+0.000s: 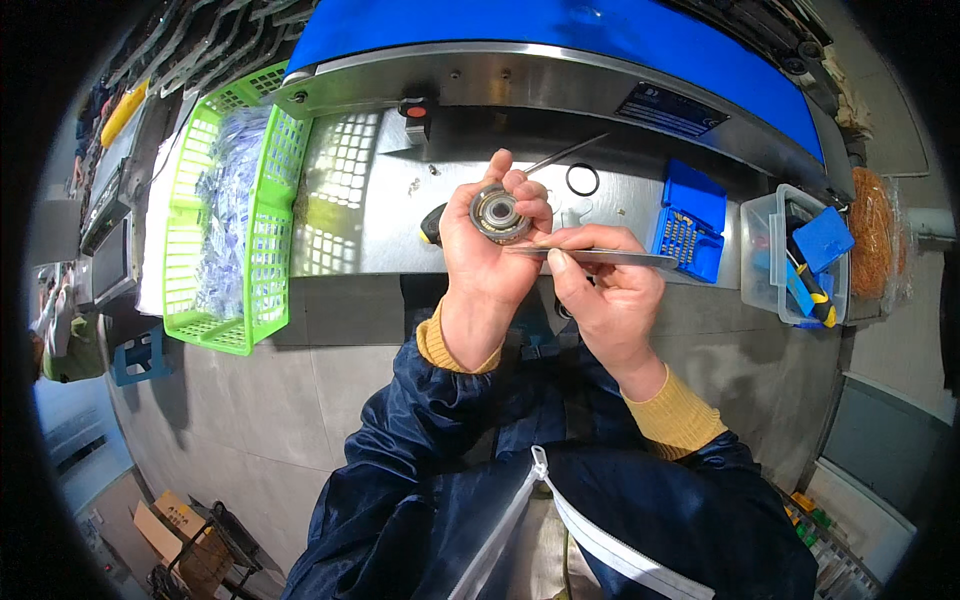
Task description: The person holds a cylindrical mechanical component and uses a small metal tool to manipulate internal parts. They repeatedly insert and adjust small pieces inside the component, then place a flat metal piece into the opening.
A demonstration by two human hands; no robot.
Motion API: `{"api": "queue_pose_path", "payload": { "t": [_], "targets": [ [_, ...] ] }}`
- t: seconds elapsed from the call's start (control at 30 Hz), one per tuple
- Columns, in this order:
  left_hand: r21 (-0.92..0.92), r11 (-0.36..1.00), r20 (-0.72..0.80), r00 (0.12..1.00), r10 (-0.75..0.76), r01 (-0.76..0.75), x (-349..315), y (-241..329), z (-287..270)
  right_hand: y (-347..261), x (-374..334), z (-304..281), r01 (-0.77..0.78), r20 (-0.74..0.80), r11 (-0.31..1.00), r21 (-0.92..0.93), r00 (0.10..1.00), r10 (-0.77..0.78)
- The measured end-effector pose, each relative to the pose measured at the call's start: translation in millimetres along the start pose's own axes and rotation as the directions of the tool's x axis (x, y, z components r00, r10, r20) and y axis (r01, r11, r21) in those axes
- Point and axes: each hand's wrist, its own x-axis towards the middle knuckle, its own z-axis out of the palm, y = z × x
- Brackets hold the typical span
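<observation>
My left hand (490, 250), palm up, cradles a round metal part (501, 214) that looks like a bearing, with rings around a central hole. The fingers curl around its far side. My right hand (615, 305) pinches a slim, flat, tapering metal tool (625, 259), possibly tweezers. Its narrow end lies against my left palm, just below the round part; exact contact is hard to see. Behind my left hand, a screwdriver lies on the metal worktop, its shaft (565, 153) and black-and-yellow handle (431, 226) showing on either side. Close by rests a thin black ring (582, 180).
A green basket (265, 240) of clear plastic bags stands at the left. To the right are an opened blue bit case (690, 222) and a clear bin (757, 262) of tools. A steel machine with a blue top (560, 28) spans the back, bearing a red button (415, 110).
</observation>
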Motion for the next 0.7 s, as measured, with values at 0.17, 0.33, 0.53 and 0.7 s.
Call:
{"api": "queue_pose_path", "payload": {
  "t": [0.17,0.33,0.53,0.7],
  "targets": [
    [-0.019,1.0,-0.01,1.0,-0.003,0.003,0,1,1,4,-2,-4,0.005,0.012,0.995,-0.102,1.0,-0.003],
    [-0.05,0.999,-0.035,0.999,-0.019,0.017,2,2,0,11,-3,0,-0.013,-0.059,1.0,0.002,0.998,0.013],
    [-0.028,0.999,-0.009,1.0,-0.021,0.021,1,2,-1,14,-4,2,-0.024,-0.048,1.0,-0.015,0.999,0.023],
    [-0.017,1.0,-0.002,1.0,-0.024,0.024,0,1,0,14,-4,2,-0.018,-0.048,0.999,0.039,0.999,0.02]
  ]
}}
